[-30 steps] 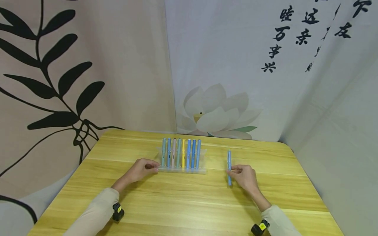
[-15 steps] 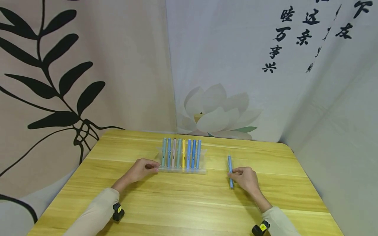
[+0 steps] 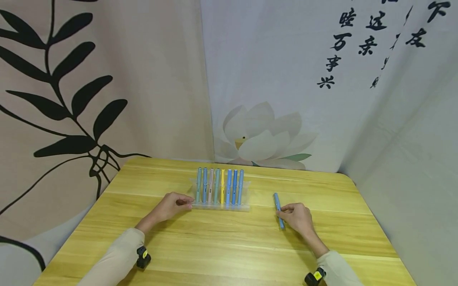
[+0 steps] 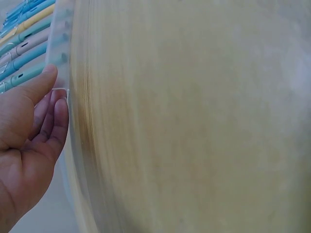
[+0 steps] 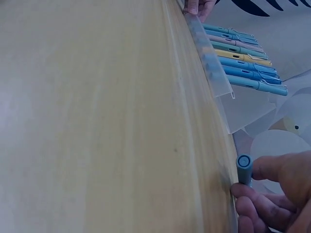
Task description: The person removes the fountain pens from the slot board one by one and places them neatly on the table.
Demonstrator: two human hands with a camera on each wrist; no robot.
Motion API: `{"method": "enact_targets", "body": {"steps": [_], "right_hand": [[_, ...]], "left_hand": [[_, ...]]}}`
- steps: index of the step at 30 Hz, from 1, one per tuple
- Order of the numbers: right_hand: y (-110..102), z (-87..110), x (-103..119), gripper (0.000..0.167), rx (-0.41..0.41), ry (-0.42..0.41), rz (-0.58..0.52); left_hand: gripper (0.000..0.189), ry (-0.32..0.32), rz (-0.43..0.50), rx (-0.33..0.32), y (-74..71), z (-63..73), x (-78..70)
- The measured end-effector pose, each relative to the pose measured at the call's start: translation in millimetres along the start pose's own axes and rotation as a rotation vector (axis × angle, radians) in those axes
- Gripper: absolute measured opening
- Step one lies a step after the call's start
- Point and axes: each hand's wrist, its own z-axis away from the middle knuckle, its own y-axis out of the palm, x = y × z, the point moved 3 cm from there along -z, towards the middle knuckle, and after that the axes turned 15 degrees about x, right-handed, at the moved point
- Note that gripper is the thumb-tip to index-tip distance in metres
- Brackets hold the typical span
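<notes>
A clear plastic pen stand (image 3: 220, 207) holds a row of several capped pens in green, blue, pinkish, and yellow (image 3: 222, 186). At the stand's left end, my left hand (image 3: 175, 205) pinches its corner, with the thumb (image 4: 43, 83) on the front lip. To the right of the stand, my right hand (image 3: 297, 216) pinches a blue pen (image 3: 277, 201) around its middle between thumb and fingers. This pen leans with its upper end to the left. In the right wrist view, the round end of the pen (image 5: 244, 161) faces the camera.
Both hands work over a yellow wood-grain table (image 3: 222, 250). Behind it hang a cloth with a lotus print (image 3: 264, 135) and one with black leaves (image 3: 68, 145). A pale curtain (image 3: 404, 159) stands along the right edge.
The blue pen has tipped, its top going down and left while its lower end shifted slightly right. My right hand dropped slightly; my left hand and the stand stayed put.
</notes>
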Motion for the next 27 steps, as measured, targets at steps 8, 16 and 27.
{"method": "enact_targets", "body": {"steps": [8,16,27], "right_hand": [[2,-0.6,4,0.019,-0.015,-0.027,0.036],[3,0.5,5,0.023,-0.018,-0.028,0.028],[-2,1.2,14,0.030,-0.023,-0.118,-0.002]], "left_hand": [[0.026,0.008,0.000,0.003,-0.4,0.5,-1.5],[0.027,0.005,0.004,0.007,0.2,0.3,-0.6],[0.027,0.007,0.009,0.014,1.4,0.3,2.2]]}}
